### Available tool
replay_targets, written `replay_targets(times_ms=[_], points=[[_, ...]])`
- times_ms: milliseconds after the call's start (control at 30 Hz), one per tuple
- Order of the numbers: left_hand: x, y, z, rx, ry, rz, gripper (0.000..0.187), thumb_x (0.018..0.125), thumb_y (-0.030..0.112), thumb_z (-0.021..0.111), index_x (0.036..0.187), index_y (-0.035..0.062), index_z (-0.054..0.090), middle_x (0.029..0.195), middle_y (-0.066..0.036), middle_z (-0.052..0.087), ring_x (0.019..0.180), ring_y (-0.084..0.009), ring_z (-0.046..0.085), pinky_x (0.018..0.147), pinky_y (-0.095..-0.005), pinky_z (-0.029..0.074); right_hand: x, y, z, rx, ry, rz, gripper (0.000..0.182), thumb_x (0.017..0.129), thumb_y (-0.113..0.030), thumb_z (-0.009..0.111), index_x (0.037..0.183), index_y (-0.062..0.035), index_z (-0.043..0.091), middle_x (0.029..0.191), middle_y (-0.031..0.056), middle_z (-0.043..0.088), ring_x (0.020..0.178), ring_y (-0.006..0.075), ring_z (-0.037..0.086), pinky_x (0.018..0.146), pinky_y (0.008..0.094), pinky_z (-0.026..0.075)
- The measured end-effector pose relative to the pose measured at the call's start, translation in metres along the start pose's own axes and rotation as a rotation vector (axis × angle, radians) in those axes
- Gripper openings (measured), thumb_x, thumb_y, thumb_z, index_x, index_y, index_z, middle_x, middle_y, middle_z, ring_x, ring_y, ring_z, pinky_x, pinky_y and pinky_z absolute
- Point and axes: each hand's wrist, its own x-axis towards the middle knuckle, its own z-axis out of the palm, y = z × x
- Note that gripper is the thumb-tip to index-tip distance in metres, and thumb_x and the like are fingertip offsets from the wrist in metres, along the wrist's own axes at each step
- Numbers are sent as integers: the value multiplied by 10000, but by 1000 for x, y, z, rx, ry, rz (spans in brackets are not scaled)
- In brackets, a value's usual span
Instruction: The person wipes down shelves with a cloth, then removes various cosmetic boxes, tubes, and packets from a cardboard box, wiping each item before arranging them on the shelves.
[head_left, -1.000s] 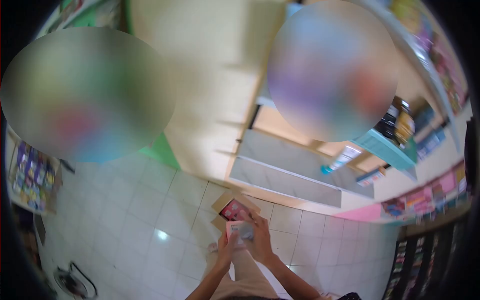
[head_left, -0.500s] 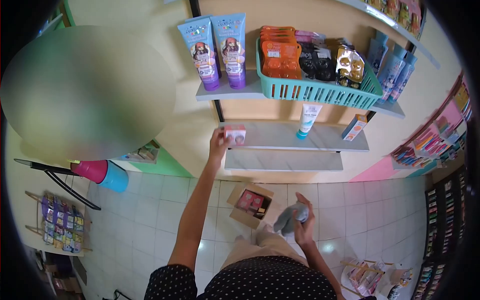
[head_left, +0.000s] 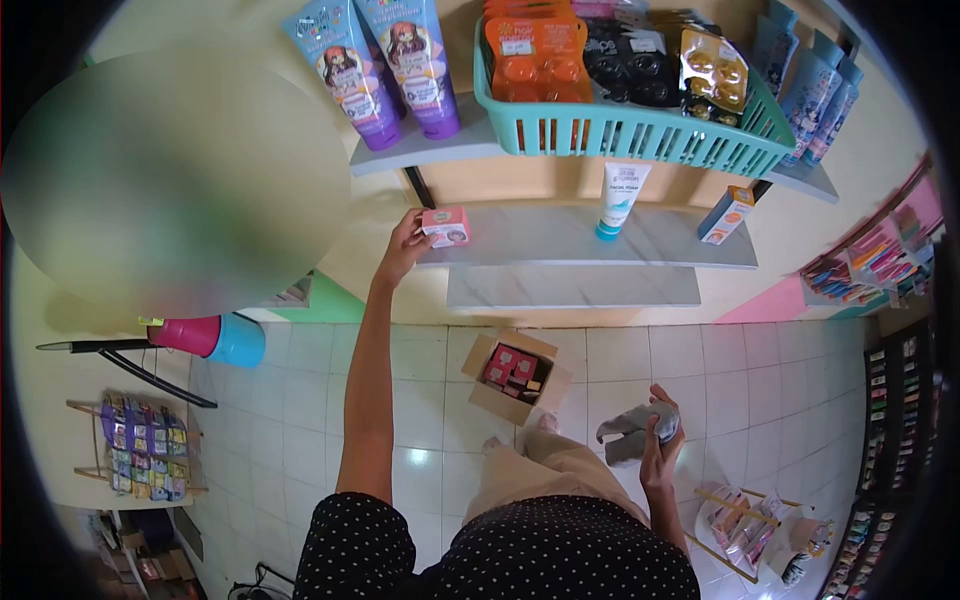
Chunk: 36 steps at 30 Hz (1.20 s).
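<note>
A small pink and white box (head_left: 446, 227) is at the left end of the grey marbled shelf (head_left: 530, 240), with the fingers of my left hand (head_left: 405, 243) closed around its left side. My right hand (head_left: 662, 445) is held low over the floor at the right, its fingers wrapped round a bunched grey cloth (head_left: 628, 434) that hangs to the left. Along the same shelf stand a white and teal facial foam tube (head_left: 621, 201) and an orange and white box (head_left: 727, 215).
Above, a teal basket (head_left: 640, 130) holds blister packs beside blue and purple tubes (head_left: 415, 65). An open cardboard box (head_left: 515, 375) with red boxes inside sits on the tiled floor near my feet. A display rack (head_left: 740, 525) stands at lower right.
My left hand still holds the pink box at the shelf's left end. The right hand with the cloth has swung right, and the view has moved closer to the shelves.
</note>
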Motion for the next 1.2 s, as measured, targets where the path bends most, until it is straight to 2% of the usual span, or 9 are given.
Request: replay_targets(times_ms=[233, 300, 400, 500, 567, 767, 933, 1000, 1200], points=[[-3, -7, -4, 38, -47, 51, 453, 722, -19, 596, 1141, 17, 429, 1121, -53, 498, 1028, -140, 484, 894, -287, 377, 7, -9, 12, -6, -78, 80, 319, 830, -138, 470, 1092, 43, 487, 1044, 158, 535, 971, 219, 498, 858, 317, 361], [-14, -10, -3, 281, 158, 237, 492, 694, 33, 645, 1139, 10, 435, 1140, -90, 492, 1075, -178, 456, 930, -313, 342, 8, -5, 14, -8, -100, 71, 305, 811, -100, 479, 1082, 37, 495, 1001, 146, 552, 937, 206, 511, 843, 306, 372], [-60, -22, 2, 425, 467, 200, 538, 681, 94, 676, 1152, 11, 429, 1156, -125, 480, 1112, -216, 425, 948, -322, 318, 12, 18, 22, -35, -227, 106, 311, 673, 34, 499, 980, 15, 545, 814, 96, 562, 771, 157, 523, 734, 271, 409], [-145, -81, 44, 405, 616, -62, 555, 680, 136, 684, 1162, 28, 430, 1158, -133, 478, 1113, -241, 427, 943, -333, 318, 19, 55, 47, -256, -499, 334, 258, 632, -18, 588, 889, -8, 579, 831, 108, 574, 782, 184, 541, 727, 280, 414], [-221, -141, 96, 268, 566, -298, 534, 726, 213, 648, 1171, 21, 422, 1142, -156, 484, 1093, -268, 443, 928, -349, 325, -3, 149, 66, -519, -372, 216, 254, 571, -88, 667, 802, -16, 590, 803, 117, 594, 732, 232, 565, 692, 306, 437], [-423, -194, 259, 253, 179, -1056, 497, 709, 135, 619, 1162, 52, 433, 1128, -151, 481, 1087, -300, 427, 963, -394, 285, 19, 270, 196, -930, -1218, 196, 244, 594, -162, 623, 827, -92, 604, 805, 154, 604, 785, 339, 567, 685, 410, 457], [-430, -178, 264, 510, -118, -1047, 387, 768, 196, 536, 1135, 99, 459, 1080, -122, 513, 1095, -251, 432, 986, -488, 206, 17, 450, 298, -1195, -1347, 99, 304, 595, -77, 618, 894, -67, 561, 918, 170, 566, 866, 340, 553, 735, 420, 456], [-427, -187, 261, 398, 90, -1071, 347, 751, 168, 547, 1082, 84, 487, 1043, -101, 522, 1088, -228, 434, 975, -504, 194, 16, 482, 336, -1108, -1396, 91, 365, 594, -81, 644, 940, -44, 534, 1029, 186, 521, 880, 363, 545, 748, 421, 456], [-409, -192, 239, 389, 64, -1120, 273, 750, 163, 545, 1016, 100, 534, 1011, -22, 548, 1071, -183, 452, 957, -498, 204, -3, 566, 377, -1209, -1257, -24, 386, 639, -45, 599, 1006, -14, 483, 1245, 202, 357, 920, 392, 531, 762, 421, 463]])
